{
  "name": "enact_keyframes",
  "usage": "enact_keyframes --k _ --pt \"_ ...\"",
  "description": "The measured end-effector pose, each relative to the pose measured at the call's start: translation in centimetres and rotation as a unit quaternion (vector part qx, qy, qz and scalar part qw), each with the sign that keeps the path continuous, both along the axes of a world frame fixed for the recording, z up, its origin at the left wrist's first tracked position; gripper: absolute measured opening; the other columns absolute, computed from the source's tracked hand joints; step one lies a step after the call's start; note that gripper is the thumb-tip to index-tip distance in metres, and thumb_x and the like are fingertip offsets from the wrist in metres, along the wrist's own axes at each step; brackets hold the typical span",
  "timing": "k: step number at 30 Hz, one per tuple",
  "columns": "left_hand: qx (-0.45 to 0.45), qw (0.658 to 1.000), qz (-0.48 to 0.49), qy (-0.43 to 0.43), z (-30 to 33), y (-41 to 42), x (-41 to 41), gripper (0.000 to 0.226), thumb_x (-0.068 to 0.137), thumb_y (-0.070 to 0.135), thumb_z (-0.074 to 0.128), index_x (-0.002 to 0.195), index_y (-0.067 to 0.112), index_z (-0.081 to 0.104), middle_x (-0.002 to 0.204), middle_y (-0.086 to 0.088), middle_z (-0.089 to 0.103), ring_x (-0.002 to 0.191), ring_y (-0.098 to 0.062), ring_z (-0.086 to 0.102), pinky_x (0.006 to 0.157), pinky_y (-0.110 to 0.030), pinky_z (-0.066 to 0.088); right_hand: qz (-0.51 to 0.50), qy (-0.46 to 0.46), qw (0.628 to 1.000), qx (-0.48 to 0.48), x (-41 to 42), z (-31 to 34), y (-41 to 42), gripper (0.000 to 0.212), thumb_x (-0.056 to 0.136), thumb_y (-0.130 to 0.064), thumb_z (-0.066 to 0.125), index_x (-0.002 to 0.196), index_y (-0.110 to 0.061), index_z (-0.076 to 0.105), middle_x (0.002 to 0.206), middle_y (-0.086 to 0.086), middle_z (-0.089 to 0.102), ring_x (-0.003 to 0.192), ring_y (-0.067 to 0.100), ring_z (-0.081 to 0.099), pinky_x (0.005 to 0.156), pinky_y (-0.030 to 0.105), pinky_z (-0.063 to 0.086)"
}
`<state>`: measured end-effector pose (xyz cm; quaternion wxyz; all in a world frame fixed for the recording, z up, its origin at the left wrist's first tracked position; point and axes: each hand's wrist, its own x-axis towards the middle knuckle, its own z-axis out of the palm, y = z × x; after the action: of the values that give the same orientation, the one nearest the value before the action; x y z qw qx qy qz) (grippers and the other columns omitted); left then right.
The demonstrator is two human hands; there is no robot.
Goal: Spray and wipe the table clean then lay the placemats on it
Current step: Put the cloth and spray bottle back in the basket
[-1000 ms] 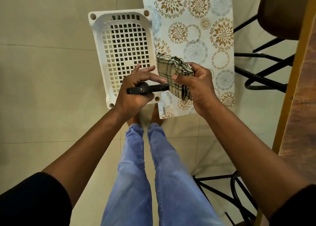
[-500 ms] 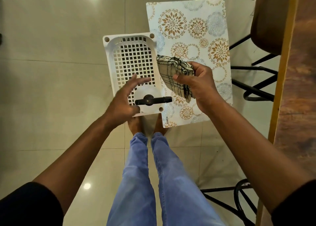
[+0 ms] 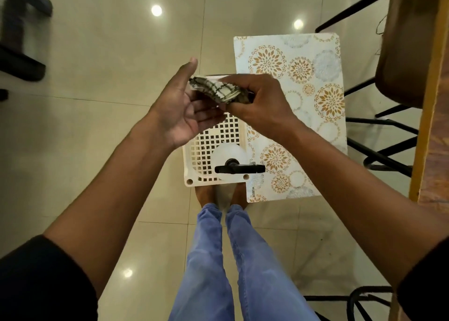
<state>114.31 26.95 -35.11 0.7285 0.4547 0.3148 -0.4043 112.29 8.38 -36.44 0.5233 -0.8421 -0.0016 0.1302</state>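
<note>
A folded checked cloth (image 3: 220, 91) is pinched at its right end by the right hand (image 3: 257, 102), whose fingers are curled over it from above, while the left hand (image 3: 179, 109) is held wide with the palm turned up and the thumb raised, its fingers lying under the cloth's left end. The cloth is therefore carried in the air above the far end of a white basket (image 3: 194, 172) standing on the floor; it appears to be passed across or shaken open, probably so that it is ready for wiping. A spray bottle (image 3: 233, 161) with a black trigger head is stood upright in the near right corner of the basket, within easy reach for the spraying step. A flower-patterned placemat (image 3: 303, 82) is laid flat on the floor against the basket's right side, seemingly parked there until the wiping is done. Only a strip of the wooden worktop (image 3: 437, 102) is seen at the right edge of the view, with black chair legs (image 3: 381, 136) below it. Spraying is judged not yet begun.
</note>
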Motion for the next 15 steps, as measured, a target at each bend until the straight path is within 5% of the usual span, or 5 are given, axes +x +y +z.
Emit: enact_keyframes --k 4,7,12,15 --pt "0.006 0.992 0.122 -0.012 -1.7 -0.4 0.9 0.046 0.099 0.029 0.074 0.131 -0.003 0.064 0.115 -0.021 0.073 0.101 -0.031 0.075 0.088 -0.043 0.065 0.088 -0.07 0.987 -0.115 0.1 -0.9 0.9 0.05 0.083 -0.028 0.076 0.133 -0.024 0.071 0.138 -0.004 0.067 0.129 0.016 0.061 0.107 0.042 0.05" --pt "0.017 0.992 0.119 -0.038 -2.9 -0.1 0.9 0.054 0.096 0.013 0.074 0.14 -0.012 0.058 0.136 -0.035 0.064 0.114 -0.041 0.072 0.093 -0.051 0.064 0.135 -0.021 0.983 -0.12 0.0 -1.1 0.3 0.059 0.085 -0.042 0.073 0.141 -0.024 0.065 0.15 -0.006 0.056 0.14 0.014 0.049 0.115 0.041 0.042" --pt "0.03 0.995 0.063 -0.07 -4.1 0.3 0.7 0.05 0.102 0.007 0.064 0.146 -0.012 0.05 0.133 -0.029 0.069 0.117 -0.041 0.073 0.088 -0.05 0.064 -0.035 -0.026 0.996 -0.075 0.4 -1.5 -1.0 0.053 0.093 -0.032 0.072 0.143 -0.023 0.059 0.147 -0.003 0.057 0.135 0.012 0.051 0.113 0.043 0.044" --pt "0.004 0.996 0.042 -0.077 -4.8 0.9 0.8 0.048 0.104 0.01 0.061 0.148 -0.008 0.053 0.141 -0.028 0.065 0.128 -0.04 0.067 0.093 -0.047 0.063 -0.099 0.163 0.981 0.031 2.1 -2.9 -2.1 0.079 0.089 -0.032 0.078 0.156 -0.02 0.037 0.15 0.006 0.054 0.135 0.016 0.052 0.106 0.032 0.046"
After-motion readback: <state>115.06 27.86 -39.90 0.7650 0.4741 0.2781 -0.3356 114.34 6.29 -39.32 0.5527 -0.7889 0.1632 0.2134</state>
